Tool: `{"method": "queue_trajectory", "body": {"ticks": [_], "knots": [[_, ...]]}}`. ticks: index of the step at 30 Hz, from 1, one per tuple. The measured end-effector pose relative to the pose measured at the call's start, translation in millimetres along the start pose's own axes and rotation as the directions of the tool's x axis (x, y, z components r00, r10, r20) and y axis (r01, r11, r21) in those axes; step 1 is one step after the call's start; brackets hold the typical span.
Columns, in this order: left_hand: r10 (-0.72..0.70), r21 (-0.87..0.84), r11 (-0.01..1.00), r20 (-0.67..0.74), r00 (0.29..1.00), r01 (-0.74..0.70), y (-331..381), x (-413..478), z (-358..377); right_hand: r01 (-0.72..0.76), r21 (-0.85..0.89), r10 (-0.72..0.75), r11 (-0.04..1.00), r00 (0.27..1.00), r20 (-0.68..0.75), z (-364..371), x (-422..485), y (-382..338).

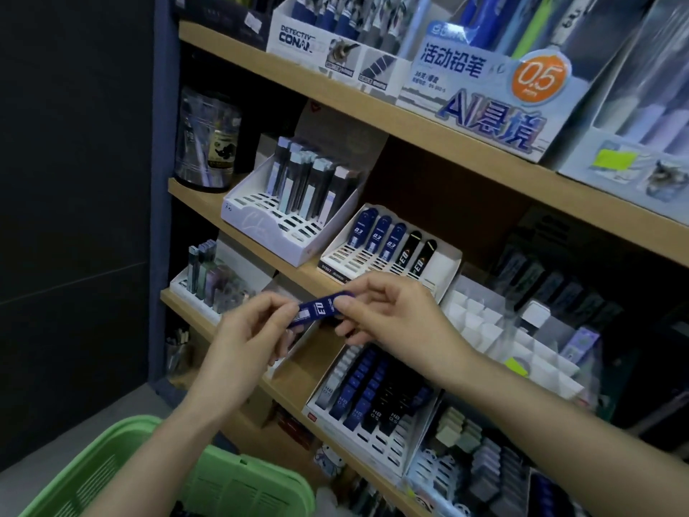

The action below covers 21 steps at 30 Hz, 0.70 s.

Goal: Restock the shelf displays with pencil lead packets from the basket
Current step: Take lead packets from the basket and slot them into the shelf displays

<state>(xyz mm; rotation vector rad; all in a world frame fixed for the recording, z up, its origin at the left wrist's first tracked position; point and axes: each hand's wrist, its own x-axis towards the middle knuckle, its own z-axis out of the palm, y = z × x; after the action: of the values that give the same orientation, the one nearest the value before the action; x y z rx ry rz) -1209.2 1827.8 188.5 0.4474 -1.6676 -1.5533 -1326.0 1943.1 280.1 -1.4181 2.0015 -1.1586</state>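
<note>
Our left hand (249, 332) and right hand (397, 317) pinch one blue lead packet (316, 309), which we think goes next into the white tray (445, 264) with matching blue ones.

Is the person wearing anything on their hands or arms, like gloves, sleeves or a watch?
No. The left hand and right hand are bare, with no gloves or rings showing. The left forearm and right forearm are uncovered too: no sleeves, watch or bracelet in view.
</note>
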Motion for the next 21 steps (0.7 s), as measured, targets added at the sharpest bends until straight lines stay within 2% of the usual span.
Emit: {"method": "queue_trajectory", "body": {"ticks": [3,5,8,10,12,15,18,21], "knots": [[0.041,0.027,0.999,0.022,0.999,-0.042,7,11,21,-0.055,0.162,0.067,0.985,0.996,-0.066,-14,-2,4],[0.095,0.116,0.988,0.028,0.995,-0.097,12,23,34,-0.018,0.184,0.053,0.983,0.981,-0.187,-29,4,4],[0.107,0.229,0.967,0.021,0.994,-0.109,21,45,51,0.051,0.083,-0.010,0.995,0.904,-0.428,-59,27,8],[0.152,0.351,0.922,0.059,0.987,-0.163,25,59,59,0.046,0.005,-0.037,0.999,0.849,-0.527,-75,46,16],[0.202,0.487,0.838,0.147,0.968,-0.249,20,71,65,0.000,-0.065,-0.036,0.998,0.832,-0.553,-83,65,26],[0.175,0.627,0.714,0.272,0.946,-0.312,3,81,68,-0.072,-0.236,-0.074,0.969,0.828,-0.556,-85,91,40],[0.218,0.724,0.568,0.327,0.920,-0.392,-10,83,65,-0.123,-0.354,-0.091,0.927,0.843,-0.531,-80,110,46],[0.247,0.725,0.552,0.328,0.912,-0.411,-16,83,61,-0.157,-0.459,-0.086,0.875,0.880,-0.466,-76,119,49]]}}
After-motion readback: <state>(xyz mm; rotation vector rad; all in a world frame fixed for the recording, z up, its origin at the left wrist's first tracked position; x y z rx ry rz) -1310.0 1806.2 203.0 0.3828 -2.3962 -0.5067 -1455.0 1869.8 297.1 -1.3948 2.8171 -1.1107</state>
